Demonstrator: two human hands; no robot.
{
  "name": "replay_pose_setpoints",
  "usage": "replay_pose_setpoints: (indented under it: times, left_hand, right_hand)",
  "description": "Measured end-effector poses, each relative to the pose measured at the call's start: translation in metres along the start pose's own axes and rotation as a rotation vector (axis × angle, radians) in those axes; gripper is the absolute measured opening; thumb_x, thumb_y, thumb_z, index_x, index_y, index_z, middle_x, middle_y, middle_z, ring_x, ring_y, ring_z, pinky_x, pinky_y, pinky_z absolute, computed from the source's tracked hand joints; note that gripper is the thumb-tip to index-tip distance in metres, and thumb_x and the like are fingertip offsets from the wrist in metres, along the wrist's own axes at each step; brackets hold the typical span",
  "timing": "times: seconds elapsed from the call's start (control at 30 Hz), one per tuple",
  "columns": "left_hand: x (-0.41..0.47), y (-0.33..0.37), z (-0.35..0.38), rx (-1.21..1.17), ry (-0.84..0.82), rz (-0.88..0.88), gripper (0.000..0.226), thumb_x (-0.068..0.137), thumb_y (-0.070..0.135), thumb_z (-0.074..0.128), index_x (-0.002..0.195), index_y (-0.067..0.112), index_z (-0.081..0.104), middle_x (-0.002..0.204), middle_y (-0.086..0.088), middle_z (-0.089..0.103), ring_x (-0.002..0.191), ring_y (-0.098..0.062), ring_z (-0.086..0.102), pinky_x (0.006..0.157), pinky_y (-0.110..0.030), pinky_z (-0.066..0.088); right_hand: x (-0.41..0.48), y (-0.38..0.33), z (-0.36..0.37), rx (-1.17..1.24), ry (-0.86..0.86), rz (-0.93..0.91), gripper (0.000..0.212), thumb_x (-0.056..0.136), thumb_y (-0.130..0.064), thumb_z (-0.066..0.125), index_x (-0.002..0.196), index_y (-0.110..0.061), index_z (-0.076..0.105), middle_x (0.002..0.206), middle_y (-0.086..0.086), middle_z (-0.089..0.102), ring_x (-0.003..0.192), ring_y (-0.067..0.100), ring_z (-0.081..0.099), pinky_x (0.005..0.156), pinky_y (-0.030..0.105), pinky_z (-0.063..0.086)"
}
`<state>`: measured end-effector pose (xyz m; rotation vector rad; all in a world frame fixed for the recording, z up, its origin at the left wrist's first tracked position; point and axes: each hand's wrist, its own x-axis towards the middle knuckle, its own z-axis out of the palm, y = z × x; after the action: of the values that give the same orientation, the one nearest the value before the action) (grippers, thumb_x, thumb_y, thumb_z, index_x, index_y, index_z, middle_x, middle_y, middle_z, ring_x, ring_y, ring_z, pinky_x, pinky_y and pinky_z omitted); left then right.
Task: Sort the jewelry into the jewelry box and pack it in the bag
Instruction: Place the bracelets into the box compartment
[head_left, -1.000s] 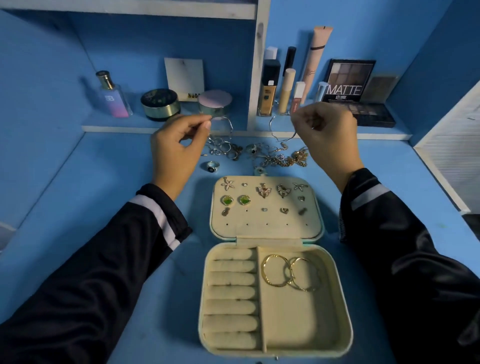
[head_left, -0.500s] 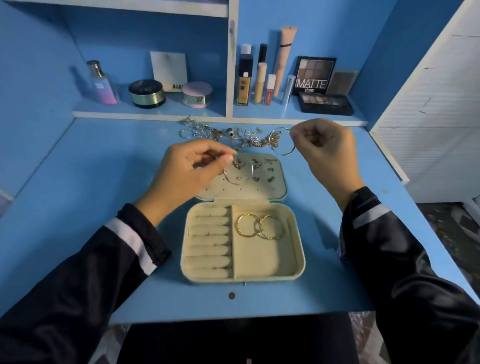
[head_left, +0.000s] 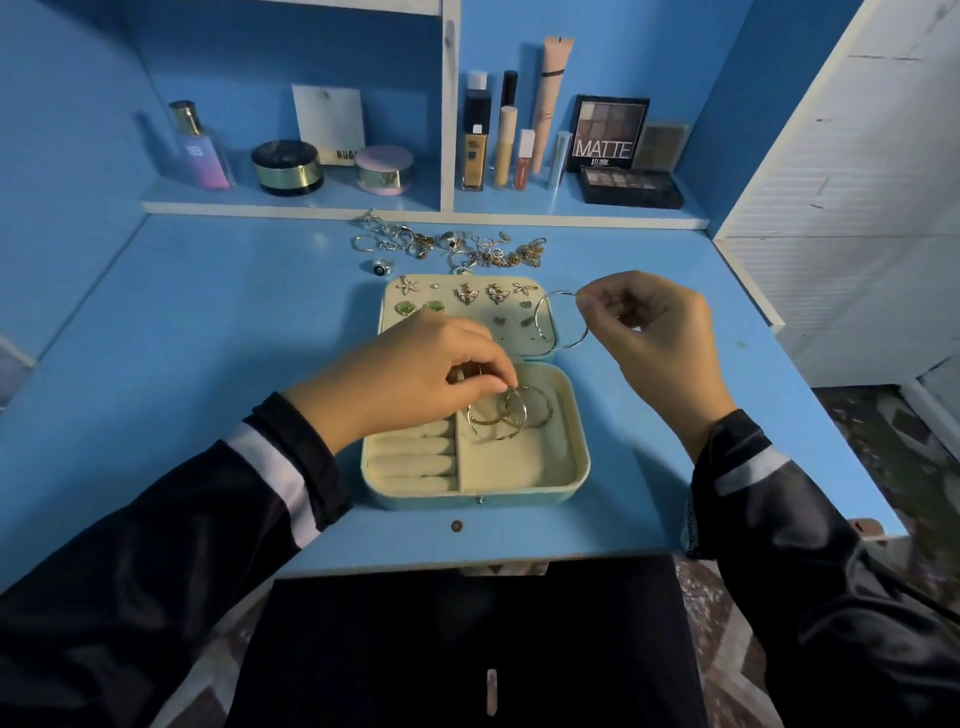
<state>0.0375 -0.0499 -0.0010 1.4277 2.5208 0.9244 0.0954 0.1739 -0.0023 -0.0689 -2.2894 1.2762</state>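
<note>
Cream-lined and pale mint, the rectangular jewelry box (head_left: 579, 453) lay open on the blue desk (head_left: 208, 338), the left hand (head_left: 415, 374) pinching a thin silver hoop earring (head_left: 525, 413) over its right compartment, the right hand (head_left: 649, 332), at two o'clock, pinching a larger silver hoop (head_left: 538, 318) above the lid (head_left: 470, 318).

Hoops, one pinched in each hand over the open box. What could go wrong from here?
1. The left hand pinches a hoop right against the gold hoops already in the jewelry box compartment; they may interlock and tangle.
2. The right hand pinches a silver hoop by its rim over the lid's right edge. A slip could drop it onto the desk, or it could snag the stud earrings beside it.
</note>
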Motion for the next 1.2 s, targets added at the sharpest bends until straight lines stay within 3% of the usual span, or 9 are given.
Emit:
replay_pose_setpoints:
  times: [0.13,0.27,0.43,0.57,0.73,0.87,0.97,1.07,1.2]
  left_hand:
    - [0.000,0.001,0.001,0.082,-0.080,0.005,0.013,0.092,0.019,0.066,0.099,0.024,0.076,0.089,0.014,0.066,0.080,-0.003,0.057,0.076,-0.019,0.045]
    - [0.001,0.000,-0.002,0.097,-0.103,-0.016,0.013,0.092,0.021,0.067,0.099,0.026,0.077,0.088,0.017,0.066,0.080,-0.001,0.059,0.079,-0.025,0.048]
    - [0.003,0.001,-0.001,0.086,-0.085,-0.030,0.014,0.088,0.022,0.073,0.099,0.028,0.079,0.092,0.015,0.074,0.085,-0.001,0.065,0.084,-0.029,0.052]
    - [0.003,0.001,0.002,0.093,-0.072,-0.038,0.016,0.086,0.022,0.075,0.101,0.026,0.079,0.095,0.014,0.075,0.085,0.000,0.067,0.085,-0.026,0.053]
    - [-0.001,0.000,0.005,0.078,-0.046,-0.049,0.017,0.085,0.024,0.075,0.101,0.027,0.078,0.095,0.012,0.076,0.084,0.001,0.067,0.083,-0.017,0.050]
    - [-0.006,-0.003,0.004,0.017,0.044,-0.057,0.016,0.085,0.025,0.075,0.100,0.027,0.078,0.093,0.012,0.074,0.084,-0.004,0.066,0.081,-0.028,0.053]
    - [-0.013,-0.007,0.004,0.006,0.232,-0.028,0.014,0.086,0.019,0.075,0.100,0.021,0.077,0.092,0.011,0.072,0.086,-0.004,0.065,0.082,-0.023,0.052]
    - [-0.019,-0.016,0.008,0.079,0.391,-0.057,0.017,0.088,0.018,0.073,0.104,0.017,0.075,0.100,0.007,0.070,0.090,-0.006,0.064,0.085,-0.025,0.052]
    - [-0.022,-0.022,0.013,0.123,0.435,-0.123,0.030,0.090,0.023,0.071,0.118,0.016,0.070,0.121,0.004,0.066,0.109,-0.007,0.061,0.100,-0.018,0.044]
  right_hand:
    - [-0.004,-0.001,-0.004,0.008,-0.015,-0.006,0.004,0.088,-0.010,0.069,0.086,-0.009,0.073,0.075,0.001,0.069,0.069,0.021,0.059,0.067,0.034,0.051]
    - [-0.008,0.002,-0.004,0.017,-0.036,-0.008,0.004,0.087,-0.010,0.070,0.085,-0.012,0.073,0.073,-0.005,0.067,0.069,0.023,0.058,0.067,0.038,0.051]
    - [-0.008,0.002,-0.002,0.026,-0.046,-0.012,0.005,0.087,-0.011,0.070,0.084,-0.013,0.073,0.071,-0.007,0.065,0.066,0.020,0.056,0.065,0.038,0.049]
    - [-0.008,0.001,-0.004,0.034,-0.082,-0.015,0.006,0.086,-0.011,0.071,0.083,-0.016,0.073,0.070,-0.004,0.066,0.064,0.014,0.053,0.064,0.036,0.049]
    - [-0.008,0.001,-0.008,0.018,-0.169,0.000,0.008,0.086,-0.011,0.071,0.082,-0.017,0.073,0.069,0.001,0.065,0.061,0.018,0.051,0.061,0.028,0.045]
    - [-0.008,-0.001,-0.011,0.025,-0.228,0.004,0.006,0.086,-0.013,0.071,0.084,-0.017,0.074,0.071,0.008,0.065,0.063,0.024,0.052,0.061,0.031,0.044]
    - [-0.006,-0.002,-0.014,0.001,-0.367,-0.006,0.005,0.087,-0.012,0.072,0.085,-0.016,0.074,0.071,-0.001,0.066,0.063,0.010,0.053,0.064,0.025,0.046]
    - [-0.005,-0.004,-0.013,-0.098,-0.526,-0.092,0.003,0.087,-0.013,0.071,0.087,-0.015,0.074,0.075,-0.003,0.067,0.064,0.008,0.053,0.064,0.025,0.047]
    - [-0.002,-0.006,-0.008,-0.164,-0.653,-0.166,0.006,0.087,-0.015,0.071,0.087,-0.020,0.074,0.078,-0.002,0.068,0.066,0.016,0.055,0.061,0.026,0.045]
